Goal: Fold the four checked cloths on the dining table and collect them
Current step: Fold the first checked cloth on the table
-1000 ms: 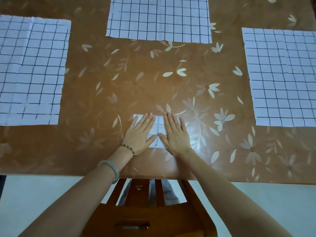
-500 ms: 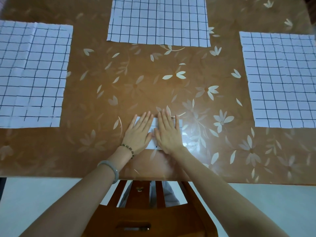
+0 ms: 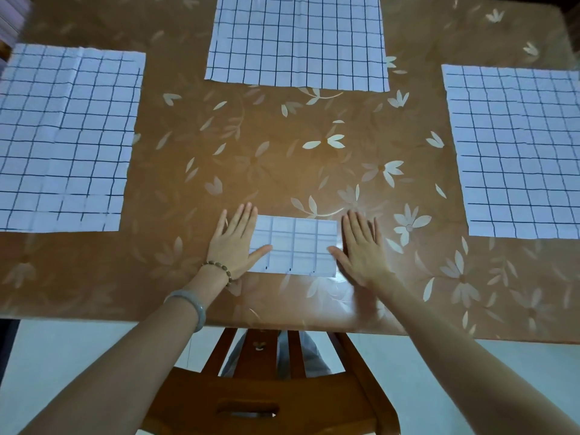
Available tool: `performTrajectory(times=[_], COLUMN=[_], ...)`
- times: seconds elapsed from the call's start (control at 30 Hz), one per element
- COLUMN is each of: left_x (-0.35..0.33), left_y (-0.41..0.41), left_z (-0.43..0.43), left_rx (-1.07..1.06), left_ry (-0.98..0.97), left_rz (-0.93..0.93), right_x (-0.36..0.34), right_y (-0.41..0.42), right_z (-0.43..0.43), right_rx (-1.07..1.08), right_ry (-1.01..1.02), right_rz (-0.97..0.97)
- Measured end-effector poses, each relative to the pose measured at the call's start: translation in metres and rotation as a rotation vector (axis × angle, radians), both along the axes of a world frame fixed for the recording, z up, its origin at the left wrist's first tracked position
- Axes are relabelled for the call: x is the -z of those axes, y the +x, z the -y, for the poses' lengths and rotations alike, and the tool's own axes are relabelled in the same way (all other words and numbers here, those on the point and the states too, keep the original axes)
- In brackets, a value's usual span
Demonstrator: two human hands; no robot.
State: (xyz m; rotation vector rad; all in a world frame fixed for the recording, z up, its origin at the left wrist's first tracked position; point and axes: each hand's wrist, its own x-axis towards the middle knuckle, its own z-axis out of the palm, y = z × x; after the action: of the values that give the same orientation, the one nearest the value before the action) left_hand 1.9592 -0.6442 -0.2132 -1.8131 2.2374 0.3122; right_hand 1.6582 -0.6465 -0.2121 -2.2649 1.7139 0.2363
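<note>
A small folded checked cloth (image 3: 296, 246) lies flat near the table's front edge. My left hand (image 3: 233, 246) lies flat at its left end, thumb on the cloth. My right hand (image 3: 361, 249) lies flat at its right end, thumb touching the cloth's edge. Three white checked cloths lie spread out and unfolded: one at the left (image 3: 62, 136), one at the far middle (image 3: 298, 39), one at the right (image 3: 514, 149). All fingers are straight.
The brown dining table (image 3: 266, 152) has a glossy flower-patterned cover. A wooden chair (image 3: 266, 387) stands tucked under the front edge between my arms. Pale floor shows below the table edge.
My hands, which lay side by side on top of the folded cloth, have slid apart to its left and right ends, uncovering its middle.
</note>
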Motion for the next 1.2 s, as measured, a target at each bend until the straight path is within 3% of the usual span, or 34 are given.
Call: performTrajectory(times=[0.13,0.2,0.4,0.63,0.7,0.77,0.83,0.97,1.1,1.2], left_x=[-0.015,-0.025,-0.033,-0.042,-0.043,-0.045,-0.054,-0.082,-0.105,-0.118], left_y=[0.004,0.0,-0.011,-0.017,-0.017,-0.014,-0.011,-0.007,-0.018,-0.029], left_z=[0.009,0.018,0.042,0.061,0.06,0.054,0.045,0.022,0.001,-0.012], left_rx=[-0.067,-0.105,-0.047,-0.123,-0.101,-0.164,-0.33,-0.539,-0.884,-1.002], left_ry=[0.039,-0.03,0.05,0.227,0.252,0.273,0.322,0.314,0.372,0.406], left_rz=[-0.241,-0.364,-0.238,-0.215,-0.218,-0.365,-0.63,-0.953,-1.392,-1.536], right_x=[-0.025,-0.033,-0.027,-0.028,-0.032,-0.035,-0.038,-0.052,-0.086,-0.102], right_y=[0.005,0.013,0.028,0.04,0.042,0.039,0.028,0.01,0.01,0.016], right_z=[0.01,0.02,0.043,0.058,0.059,0.053,0.045,0.026,0.008,-0.002], right_rx=[0.183,0.26,0.171,0.07,0.059,0.166,0.321,0.522,0.696,0.683], right_ry=[-0.033,0.003,0.247,0.27,0.255,0.318,0.43,0.613,0.837,0.844], right_rz=[0.393,0.491,0.361,0.132,0.165,0.357,0.582,0.763,1.242,1.264])
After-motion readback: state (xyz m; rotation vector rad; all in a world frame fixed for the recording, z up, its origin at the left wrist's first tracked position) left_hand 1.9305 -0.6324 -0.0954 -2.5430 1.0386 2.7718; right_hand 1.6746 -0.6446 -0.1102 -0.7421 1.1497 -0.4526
